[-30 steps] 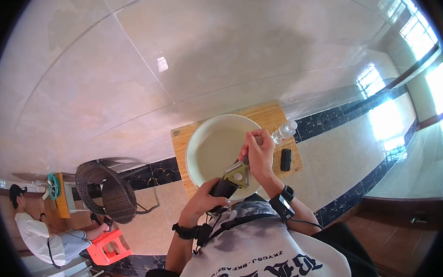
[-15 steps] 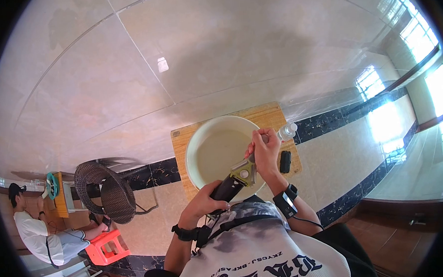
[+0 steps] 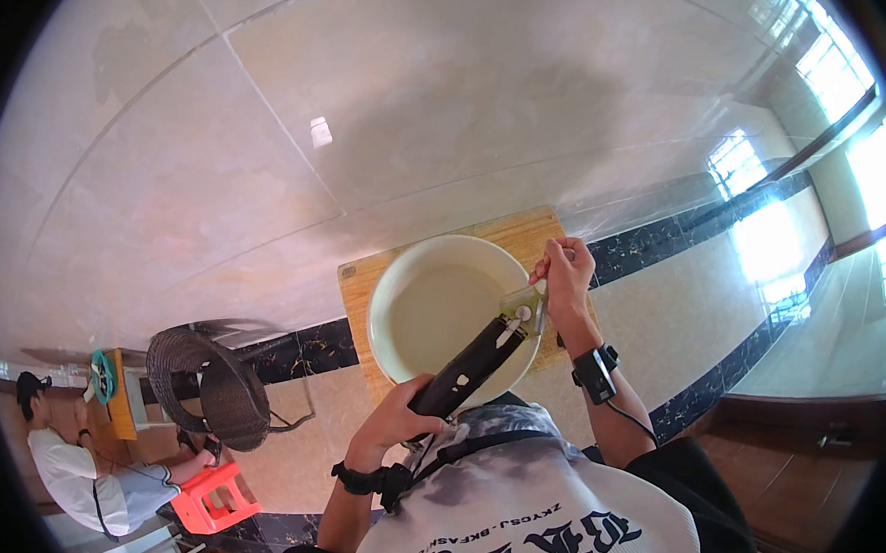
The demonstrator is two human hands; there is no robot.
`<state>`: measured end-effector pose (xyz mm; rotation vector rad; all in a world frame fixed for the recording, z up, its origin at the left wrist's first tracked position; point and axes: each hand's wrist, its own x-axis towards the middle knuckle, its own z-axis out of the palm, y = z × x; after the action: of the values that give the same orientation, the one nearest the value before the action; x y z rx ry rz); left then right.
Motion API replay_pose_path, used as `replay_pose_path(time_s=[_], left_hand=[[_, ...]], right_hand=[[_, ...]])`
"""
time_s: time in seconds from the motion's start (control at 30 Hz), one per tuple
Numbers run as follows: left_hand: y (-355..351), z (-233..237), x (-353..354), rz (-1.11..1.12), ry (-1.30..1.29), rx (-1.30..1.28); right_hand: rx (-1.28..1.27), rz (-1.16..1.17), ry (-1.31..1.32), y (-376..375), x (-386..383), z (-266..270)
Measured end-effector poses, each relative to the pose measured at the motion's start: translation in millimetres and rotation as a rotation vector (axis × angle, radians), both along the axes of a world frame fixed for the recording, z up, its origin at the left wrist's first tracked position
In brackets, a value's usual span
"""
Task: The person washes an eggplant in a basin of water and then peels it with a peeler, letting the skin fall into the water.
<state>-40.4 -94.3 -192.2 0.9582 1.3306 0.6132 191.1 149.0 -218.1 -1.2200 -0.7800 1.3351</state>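
Observation:
My left hand (image 3: 392, 419) is closed round the near end of a long dark eggplant (image 3: 458, 378), with small pale patches showing on its skin. The eggplant slants up to the right over a large cream basin (image 3: 373, 315) of cloudy liquid. At its far end lies a peeler (image 3: 527, 310) with a green and clear-looking head and a round knob. My right hand (image 3: 567, 278) is closed on the peeler's handle, by the basin's right rim; the fingers cover most of that handle.
Under the basin is a wooden board or stand (image 3: 354, 291) against a tiled wall (image 3: 434, 107). On the left stand a dark woven chair (image 3: 233, 388) and a red plastic stool (image 3: 214, 499). Farther left, another person (image 3: 82, 466) sits near a small table (image 3: 121, 394).
My right hand and the peeler have moved right, toward the eggplant's far end, baring more of its dark skin. The clear bottle and dark item beside the basin are now mostly hidden behind my right hand and arm.

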Motion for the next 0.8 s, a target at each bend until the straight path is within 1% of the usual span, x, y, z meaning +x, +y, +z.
replay_pose_path(time_s=[0.1,0.2,0.3,0.4,0.5,0.6,0.7,0.73,0.8], left_hand=[[1,2,-1,0.022,0.018,-0.033],[2,3,-6,0.033,0.016,-0.039],[3,4,-7,0.045,0.080,-0.079],[3,-10,-8,0.060,0.126,-0.092],[1,-16,-10,0.064,0.121,-0.077],[0,-18,-11,0.077,0.097,-0.075],[1,-21,-12,0.076,0.084,-0.048],[2,-21,-12,0.072,0.082,-0.035],[3,-19,-10,0.091,0.064,-0.021]], right_hand=[[0.029,-0.027,0.094,-1,-7,-6],[-0.067,-0.033,0.363,-4,-4,-8],[-0.126,0.127,0.498,-6,1,-9],[-0.053,0.261,0.557,-10,3,-4],[-0.029,0.317,0.534,-15,2,14],[-0.034,0.449,0.481,-21,-2,20],[0.073,0.572,0.431,-26,-7,1],[0.094,0.563,0.433,-29,-7,-5],[0.131,0.540,0.440,-38,-16,1]])
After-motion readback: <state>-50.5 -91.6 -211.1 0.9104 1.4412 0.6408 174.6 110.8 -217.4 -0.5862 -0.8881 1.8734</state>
